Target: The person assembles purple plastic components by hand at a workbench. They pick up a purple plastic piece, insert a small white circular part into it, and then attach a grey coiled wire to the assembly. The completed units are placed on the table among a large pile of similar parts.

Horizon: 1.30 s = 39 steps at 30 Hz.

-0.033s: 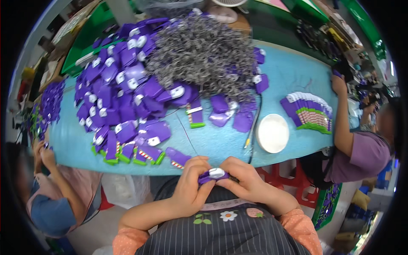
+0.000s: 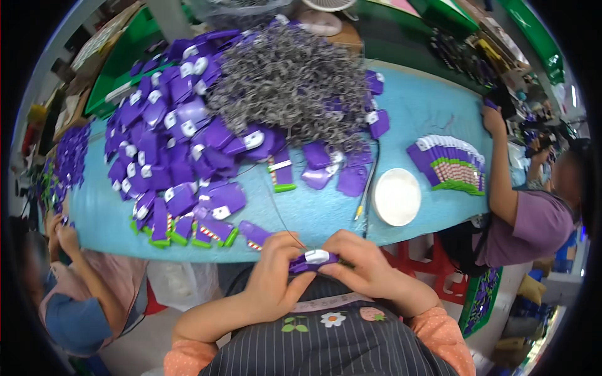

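Just over the table's near edge, I hold a small purple plastic piece with a white top (image 2: 316, 256) in both hands. My left hand (image 2: 276, 272) pinches its left end between thumb and fingers. The right end is gripped by my right hand (image 2: 357, 266) in the same way. Its underside is hidden by my fingers. A purple piece with a striped edge (image 2: 254, 233) lies beside my left fingers. Farther left spreads a large heap of purple pieces with white tops (image 2: 179, 141), some with green ends.
A mound of grey curly metal parts (image 2: 295, 81) covers the far middle. On the right are a round white lid-like disc (image 2: 397, 197), a dark cable (image 2: 372, 182) and a fanned row of purple, striped and green pieces (image 2: 451, 166). Co-workers sit at left (image 2: 88, 301) and right (image 2: 533, 219).
The view has shifted slightly, so the table's contents appear a little farther left. The purple piece in my hands is tilted somewhat differently; both hands keep their grip.
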Each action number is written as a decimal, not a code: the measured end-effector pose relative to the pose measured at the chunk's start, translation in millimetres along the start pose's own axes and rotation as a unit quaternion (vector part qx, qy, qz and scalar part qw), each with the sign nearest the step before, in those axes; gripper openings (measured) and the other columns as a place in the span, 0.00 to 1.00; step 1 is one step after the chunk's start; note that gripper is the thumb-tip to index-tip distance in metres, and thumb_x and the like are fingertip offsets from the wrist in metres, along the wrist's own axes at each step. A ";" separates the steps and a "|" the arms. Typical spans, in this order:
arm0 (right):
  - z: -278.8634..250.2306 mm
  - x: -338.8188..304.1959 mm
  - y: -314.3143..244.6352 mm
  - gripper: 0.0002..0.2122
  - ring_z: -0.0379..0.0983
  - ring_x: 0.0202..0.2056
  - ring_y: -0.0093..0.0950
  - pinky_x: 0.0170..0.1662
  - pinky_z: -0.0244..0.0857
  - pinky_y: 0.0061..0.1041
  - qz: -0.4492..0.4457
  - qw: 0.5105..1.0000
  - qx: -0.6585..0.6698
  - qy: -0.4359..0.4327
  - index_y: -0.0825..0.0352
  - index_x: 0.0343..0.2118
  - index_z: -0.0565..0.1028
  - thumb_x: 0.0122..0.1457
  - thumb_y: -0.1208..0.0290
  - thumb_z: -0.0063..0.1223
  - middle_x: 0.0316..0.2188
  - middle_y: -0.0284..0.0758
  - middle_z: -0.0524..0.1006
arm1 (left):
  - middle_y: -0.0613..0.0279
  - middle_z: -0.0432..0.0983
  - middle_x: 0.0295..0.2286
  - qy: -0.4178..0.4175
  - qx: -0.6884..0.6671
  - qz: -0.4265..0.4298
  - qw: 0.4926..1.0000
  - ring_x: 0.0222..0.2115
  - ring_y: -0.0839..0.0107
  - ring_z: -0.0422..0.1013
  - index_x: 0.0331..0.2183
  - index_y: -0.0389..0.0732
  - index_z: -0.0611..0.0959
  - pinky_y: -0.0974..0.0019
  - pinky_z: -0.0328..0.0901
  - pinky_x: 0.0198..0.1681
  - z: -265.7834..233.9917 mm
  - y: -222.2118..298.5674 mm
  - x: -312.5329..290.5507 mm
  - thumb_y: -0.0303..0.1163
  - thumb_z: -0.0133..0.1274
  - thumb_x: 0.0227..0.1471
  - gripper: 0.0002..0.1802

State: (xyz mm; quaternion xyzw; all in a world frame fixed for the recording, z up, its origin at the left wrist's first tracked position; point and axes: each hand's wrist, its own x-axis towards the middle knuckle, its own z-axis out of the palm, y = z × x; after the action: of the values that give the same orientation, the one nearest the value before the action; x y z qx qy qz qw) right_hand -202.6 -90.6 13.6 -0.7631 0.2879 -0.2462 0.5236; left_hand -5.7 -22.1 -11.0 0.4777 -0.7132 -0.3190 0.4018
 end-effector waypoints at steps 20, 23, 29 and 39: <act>-25.6 22.5 3.6 0.41 0.65 0.42 0.25 0.42 0.60 0.25 0.031 0.965 0.213 -0.151 0.68 0.55 0.62 0.35 0.64 0.71 0.48 0.34 0.66 | 0.52 0.68 0.47 0.124 0.063 0.183 0.973 0.48 0.49 0.62 0.48 0.39 0.69 0.50 0.58 0.48 -14.4 -11.1 2.0 0.26 0.62 0.29 0.38; 5.3 26.6 8.1 0.39 0.64 0.42 0.25 0.43 0.60 0.24 0.039 0.920 0.339 -0.194 0.71 0.53 0.63 0.36 0.66 0.71 0.43 0.35 0.66 | 0.49 0.66 0.49 0.119 0.049 0.196 0.972 0.52 0.42 0.57 0.51 0.40 0.66 0.45 0.56 0.50 -0.7 -12.7 -2.1 0.25 0.62 0.32 0.40; 8.2 28.3 -4.0 0.34 0.69 0.37 0.35 0.37 0.67 0.30 -0.024 0.994 -0.104 -0.002 0.72 0.47 0.66 0.37 0.63 0.71 0.40 0.42 0.68 | 0.42 0.67 0.48 -0.032 -0.263 -0.151 0.952 0.53 0.48 0.61 0.54 0.31 0.60 0.56 0.59 0.52 -28.7 12.2 -17.4 0.23 0.54 0.46 0.35; 40.3 15.9 13.5 0.36 0.68 0.39 0.43 0.39 0.66 0.34 -0.073 0.967 -0.206 0.133 0.74 0.48 0.63 0.34 0.69 0.70 0.40 0.45 0.68 | 0.54 0.75 0.36 0.113 -0.360 -0.265 0.888 0.34 0.69 0.75 0.48 0.30 0.66 0.70 0.70 0.35 -11.0 -19.9 -28.1 0.23 0.41 0.57 0.16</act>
State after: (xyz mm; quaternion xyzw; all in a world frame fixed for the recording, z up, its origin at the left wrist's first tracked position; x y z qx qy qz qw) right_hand -166.4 -79.1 -11.3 -0.8341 0.3428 -0.3180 0.2925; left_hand 18.7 -3.3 -30.0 0.5044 -0.3463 -0.5919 0.5247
